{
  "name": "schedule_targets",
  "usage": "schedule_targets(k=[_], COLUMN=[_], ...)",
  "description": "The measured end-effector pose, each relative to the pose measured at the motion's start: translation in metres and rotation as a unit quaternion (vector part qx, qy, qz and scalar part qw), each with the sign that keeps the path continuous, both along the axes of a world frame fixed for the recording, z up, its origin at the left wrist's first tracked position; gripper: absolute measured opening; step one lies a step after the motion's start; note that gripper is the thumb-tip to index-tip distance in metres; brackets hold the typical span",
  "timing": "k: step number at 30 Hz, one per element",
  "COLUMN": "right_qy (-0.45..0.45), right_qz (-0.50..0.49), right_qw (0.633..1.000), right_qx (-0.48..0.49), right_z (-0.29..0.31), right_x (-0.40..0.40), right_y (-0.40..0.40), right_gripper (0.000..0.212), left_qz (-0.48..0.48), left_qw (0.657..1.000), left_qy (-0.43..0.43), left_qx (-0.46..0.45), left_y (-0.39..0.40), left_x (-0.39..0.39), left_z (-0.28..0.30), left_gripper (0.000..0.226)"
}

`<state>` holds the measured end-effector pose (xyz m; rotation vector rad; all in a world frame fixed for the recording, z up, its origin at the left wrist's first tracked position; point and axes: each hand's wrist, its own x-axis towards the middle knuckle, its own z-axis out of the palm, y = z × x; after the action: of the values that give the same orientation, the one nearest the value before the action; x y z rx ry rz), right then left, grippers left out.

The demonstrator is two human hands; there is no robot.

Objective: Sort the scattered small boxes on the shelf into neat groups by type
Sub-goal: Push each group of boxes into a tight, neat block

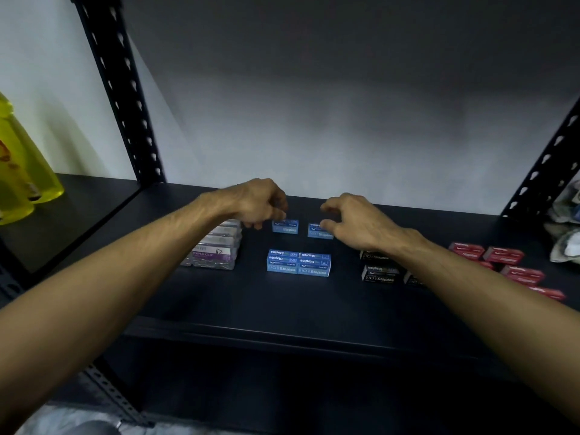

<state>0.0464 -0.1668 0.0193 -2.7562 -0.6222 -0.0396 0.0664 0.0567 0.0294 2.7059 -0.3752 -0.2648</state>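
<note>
On the dark shelf (282, 302), a block of several blue staple boxes (298, 263) sits in the middle. Two more blue staple boxes stand apart behind it: the left one (285, 227) under the fingertips of my left hand (259, 204), the right one (318, 231) under the fingertips of my right hand (354, 219). Both hands curl over their boxes and touch the tops. Clear paper clip boxes (216, 248) are grouped at the left. Black staple boxes (381, 274) lie partly hidden under my right forearm. Red staple boxes (502, 262) lie scattered at the right.
Black slotted uprights stand at the back left (125, 98) and back right (546, 164). Yellow bottles (22, 171) occupy the neighbouring shelf at the left. Crumpled cloth or plastic (565, 227) lies at the far right. A grey wall closes the back.
</note>
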Motion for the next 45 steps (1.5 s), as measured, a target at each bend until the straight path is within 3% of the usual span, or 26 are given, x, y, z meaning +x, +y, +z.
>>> schedule_targets(k=[12, 45], right_qy=[0.038, 0.099], right_qz=[0.013, 0.066], right_qw=[0.998, 0.993], right_qx=[-0.054, -0.002], right_z=[-0.026, -0.021], right_x=[0.034, -0.014], right_y=[0.012, 0.010], right_gripper=[0.034, 0.031], left_qz=[-0.023, -0.076], left_qw=[0.999, 0.995], left_qy=[0.026, 0.060], left_qx=[0.015, 0.008], left_y=[-0.013, -0.015], left_x=[0.029, -0.019], left_z=[-0.029, -0.022], left_gripper=[0.027, 0.023])
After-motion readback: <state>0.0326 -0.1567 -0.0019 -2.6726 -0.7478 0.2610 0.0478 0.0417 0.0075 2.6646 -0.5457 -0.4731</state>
